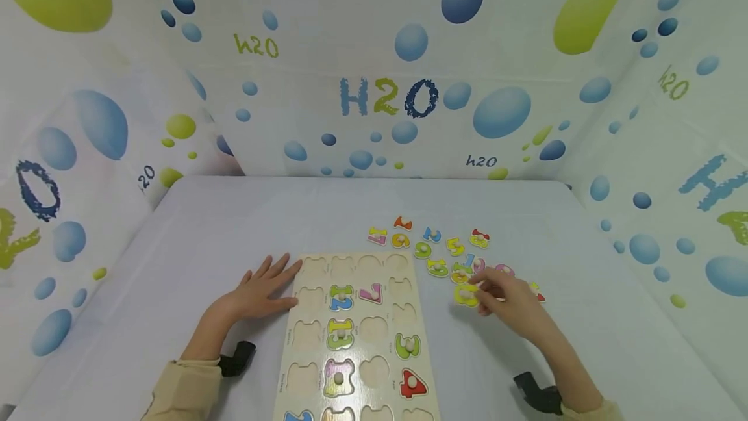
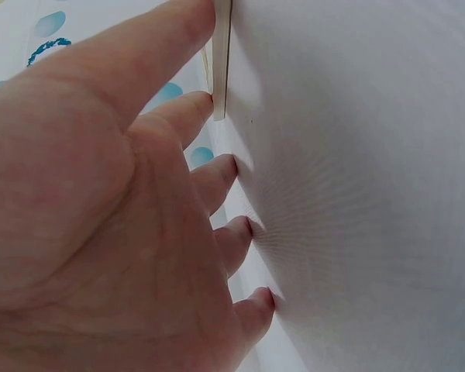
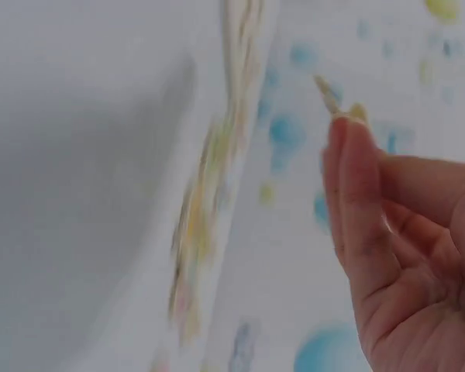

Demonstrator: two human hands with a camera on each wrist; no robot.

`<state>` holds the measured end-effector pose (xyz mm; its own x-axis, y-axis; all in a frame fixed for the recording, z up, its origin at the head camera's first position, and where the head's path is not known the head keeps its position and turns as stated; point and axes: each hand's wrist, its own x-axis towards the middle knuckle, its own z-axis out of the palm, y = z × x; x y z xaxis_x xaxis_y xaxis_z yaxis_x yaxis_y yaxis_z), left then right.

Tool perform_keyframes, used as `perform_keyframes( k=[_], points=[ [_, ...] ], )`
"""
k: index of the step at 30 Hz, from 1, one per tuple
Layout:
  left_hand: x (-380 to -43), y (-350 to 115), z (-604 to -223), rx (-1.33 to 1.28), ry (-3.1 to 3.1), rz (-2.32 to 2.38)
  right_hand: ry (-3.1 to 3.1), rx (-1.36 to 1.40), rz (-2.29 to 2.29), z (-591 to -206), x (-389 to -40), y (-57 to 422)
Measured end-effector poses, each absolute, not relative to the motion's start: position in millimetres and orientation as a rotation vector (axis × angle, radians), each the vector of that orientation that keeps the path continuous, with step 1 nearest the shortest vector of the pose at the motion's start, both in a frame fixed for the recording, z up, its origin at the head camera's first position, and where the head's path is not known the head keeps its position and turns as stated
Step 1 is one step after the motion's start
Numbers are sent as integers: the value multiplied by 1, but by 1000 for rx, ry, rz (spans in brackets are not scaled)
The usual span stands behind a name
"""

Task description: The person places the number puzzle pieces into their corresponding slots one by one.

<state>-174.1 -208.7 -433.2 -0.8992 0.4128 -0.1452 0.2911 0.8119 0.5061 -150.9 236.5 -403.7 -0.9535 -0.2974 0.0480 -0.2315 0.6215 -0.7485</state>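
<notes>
My right hand [image 1: 507,297] pinches a yellow number puzzle piece [image 1: 465,295] between thumb and fingertips, raised over the table right of the board. In the right wrist view the piece [image 3: 325,94] shows nearly edge-on, blurred, above the fingertips. My left hand [image 1: 261,291] lies with fingers spread at the left edge of the wooden puzzle board [image 1: 292,346]. Its thumb and index finger meet the board's edge, while the other fingertips [image 2: 242,232] rest on the white tabletop. Knobbed pieces sit in some recesses, among them a pink 7 [image 1: 371,293], a green 3 [image 1: 407,345] and a red 4 [image 1: 413,383].
Several loose number pieces lie beyond and right of the board, including a blue 2 [image 1: 432,234], a yellow 5 [image 1: 455,247] and an orange piece [image 1: 400,240]. A patterned curtain [image 1: 310,83] encloses the white table [image 1: 280,213] at the back and both sides.
</notes>
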Motion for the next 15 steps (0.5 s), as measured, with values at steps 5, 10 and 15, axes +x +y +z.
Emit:
perform_keyframes(
  k=[5, 10, 15],
  points=[
    [-174, -208, -435, 537, 2750, 712, 2507, -636, -1399, -413, -160, 169],
    [-173, -208, -434, 529, 2750, 708, 2389, -716, -1336, -429, -164, 127],
    [-173, -208, -432, 525, 2753, 698, 2406, -762, -1233, -440, -164, 111]
  ],
)
